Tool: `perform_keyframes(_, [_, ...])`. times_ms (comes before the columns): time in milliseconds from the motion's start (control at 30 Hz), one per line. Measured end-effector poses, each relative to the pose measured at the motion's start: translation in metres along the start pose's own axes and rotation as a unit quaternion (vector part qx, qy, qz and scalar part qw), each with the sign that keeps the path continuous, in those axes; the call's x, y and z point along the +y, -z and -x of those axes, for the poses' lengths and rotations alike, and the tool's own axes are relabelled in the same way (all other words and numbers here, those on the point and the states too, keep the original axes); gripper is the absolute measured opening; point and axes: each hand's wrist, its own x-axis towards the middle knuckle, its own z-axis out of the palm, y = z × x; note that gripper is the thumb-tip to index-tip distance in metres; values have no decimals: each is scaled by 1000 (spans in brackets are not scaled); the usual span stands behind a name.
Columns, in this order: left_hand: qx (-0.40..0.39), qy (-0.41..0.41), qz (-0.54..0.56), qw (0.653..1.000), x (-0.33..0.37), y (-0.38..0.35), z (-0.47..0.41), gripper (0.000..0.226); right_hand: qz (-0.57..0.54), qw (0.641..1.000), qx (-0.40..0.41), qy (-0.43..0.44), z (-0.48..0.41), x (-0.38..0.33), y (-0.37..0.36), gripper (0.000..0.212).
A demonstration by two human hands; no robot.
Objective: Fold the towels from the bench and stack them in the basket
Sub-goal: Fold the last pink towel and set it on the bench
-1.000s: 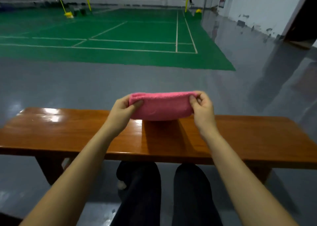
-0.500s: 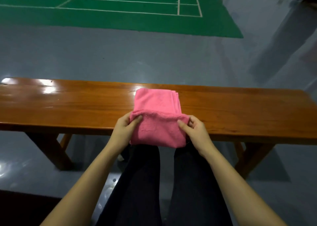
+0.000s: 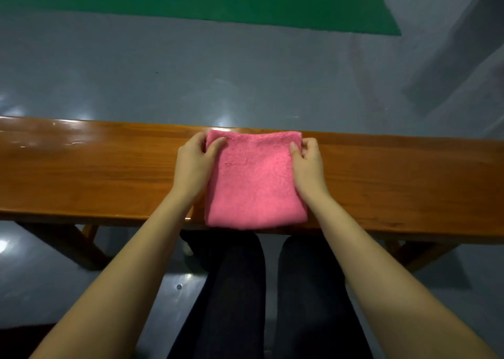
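A pink towel lies folded into a near-square on the wooden bench, spanning its width from far edge to near edge. My left hand pinches the towel's far left corner, thumb on top. My right hand pinches the far right corner the same way. No basket is in view.
The bench runs left to right across the view, its angled legs showing below. My dark-trousered legs are under its near edge. Grey glossy floor lies beyond, with a green court mat at the top.
The towel was held up in the air, then laid on the bench with its near half hanging. My hands have brought that half over to the far edge.
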Motion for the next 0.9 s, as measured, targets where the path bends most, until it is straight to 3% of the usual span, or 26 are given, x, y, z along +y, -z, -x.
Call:
perform_keyframes(267, [-18,-11,-165,986,-32,-23,-28,34,178,984,-29,10,-27,19,-18,26])
perform_keyframes(533, [-42,9,-194,980,-39,-32,-35,38,251,967,-39,-17,-30,17,-22,24])
perform_keyframes(633, [-55,35,-191,979,-36,-27,-35,40,279,959,-47,-9,-26,10,-18,30])
perform_keyframes(700, [-71,87,-195,974,-35,-16,-33,51,326,945,-37,7,-20,8,-10,46])
perform_keyframes(800, [-128,182,-200,954,-34,-5,-20,67,376,924,-52,-51,-9,9,1,70])
perform_keyframes(900, [-117,171,-260,943,-21,-18,-2,66,415,901,-89,-95,0,7,-1,66])
